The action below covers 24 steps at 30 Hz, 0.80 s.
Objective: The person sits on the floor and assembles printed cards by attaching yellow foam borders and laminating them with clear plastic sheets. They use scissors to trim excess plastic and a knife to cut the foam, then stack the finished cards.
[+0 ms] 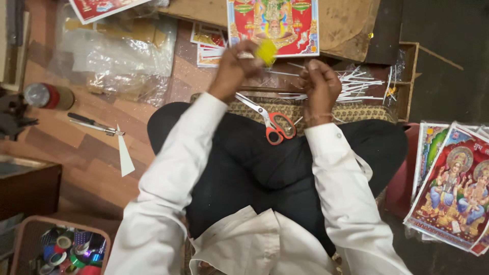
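Looking down, I've got my left hand (235, 65) raised, fingers pinched on a small yellow piece (266, 51) at their tips. My right hand (320, 84) sits just right of it, lower, fingers curled shut, contents unclear. Red-handled scissors (270, 122) lie on my lap below both.
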Motion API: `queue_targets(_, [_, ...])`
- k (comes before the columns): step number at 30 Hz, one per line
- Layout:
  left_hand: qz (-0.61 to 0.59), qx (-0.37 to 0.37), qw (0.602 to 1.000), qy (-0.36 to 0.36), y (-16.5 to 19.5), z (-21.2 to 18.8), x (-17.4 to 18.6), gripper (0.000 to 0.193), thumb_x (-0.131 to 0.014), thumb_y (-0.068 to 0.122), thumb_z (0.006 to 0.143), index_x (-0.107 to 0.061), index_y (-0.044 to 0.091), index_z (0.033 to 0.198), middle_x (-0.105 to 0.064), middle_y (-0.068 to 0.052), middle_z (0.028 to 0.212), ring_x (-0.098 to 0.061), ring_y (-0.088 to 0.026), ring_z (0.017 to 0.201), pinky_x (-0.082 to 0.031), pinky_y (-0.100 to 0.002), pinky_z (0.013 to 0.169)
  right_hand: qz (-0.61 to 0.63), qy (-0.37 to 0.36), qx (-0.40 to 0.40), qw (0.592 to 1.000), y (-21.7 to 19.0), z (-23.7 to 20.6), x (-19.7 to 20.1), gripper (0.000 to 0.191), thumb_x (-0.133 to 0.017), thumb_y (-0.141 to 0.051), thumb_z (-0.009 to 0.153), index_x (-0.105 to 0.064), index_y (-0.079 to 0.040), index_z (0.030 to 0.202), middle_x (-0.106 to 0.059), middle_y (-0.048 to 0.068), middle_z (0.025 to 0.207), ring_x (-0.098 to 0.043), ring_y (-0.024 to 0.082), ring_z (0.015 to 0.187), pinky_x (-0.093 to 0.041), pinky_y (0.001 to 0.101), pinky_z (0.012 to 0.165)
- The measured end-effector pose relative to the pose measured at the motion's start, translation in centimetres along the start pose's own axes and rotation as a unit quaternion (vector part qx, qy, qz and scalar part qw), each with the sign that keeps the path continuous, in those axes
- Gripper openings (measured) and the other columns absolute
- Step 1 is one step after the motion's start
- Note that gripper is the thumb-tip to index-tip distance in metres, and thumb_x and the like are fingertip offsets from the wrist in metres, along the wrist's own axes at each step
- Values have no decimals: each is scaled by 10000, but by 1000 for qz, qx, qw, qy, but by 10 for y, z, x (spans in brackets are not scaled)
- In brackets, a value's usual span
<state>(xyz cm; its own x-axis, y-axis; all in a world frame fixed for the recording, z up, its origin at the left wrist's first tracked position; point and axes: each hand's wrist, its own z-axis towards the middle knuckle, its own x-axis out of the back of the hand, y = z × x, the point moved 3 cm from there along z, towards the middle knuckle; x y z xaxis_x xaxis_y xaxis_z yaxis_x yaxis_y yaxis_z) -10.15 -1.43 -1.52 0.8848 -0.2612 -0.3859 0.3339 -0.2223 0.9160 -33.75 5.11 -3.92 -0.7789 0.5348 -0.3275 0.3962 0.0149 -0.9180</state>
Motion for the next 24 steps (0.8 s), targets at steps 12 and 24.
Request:
queue_targets(12, [3,-33,994,-107,-35,-32,-22,198,-702,-38,946,-624,6,1123,-637,-42,1114,-695,-151,979,-617,-306,823,9,-278,-61,959,-33,-48,-34,261,-671,-127,997,-677,62,1176,-737,153,1102,-738,217,995,-617,390,947])
queue_targets(24, [350,-74,934,-24,-16,-33,-27,380,-870,330,795,-707,-4,873,-710,-150,786,-692,-254,711,-534,-401,658,-58,-175,-85,979,8,-32,-21,65,-753,7,905,-707,21,949,-741,96,876,-726,147,753,-621,286,723])
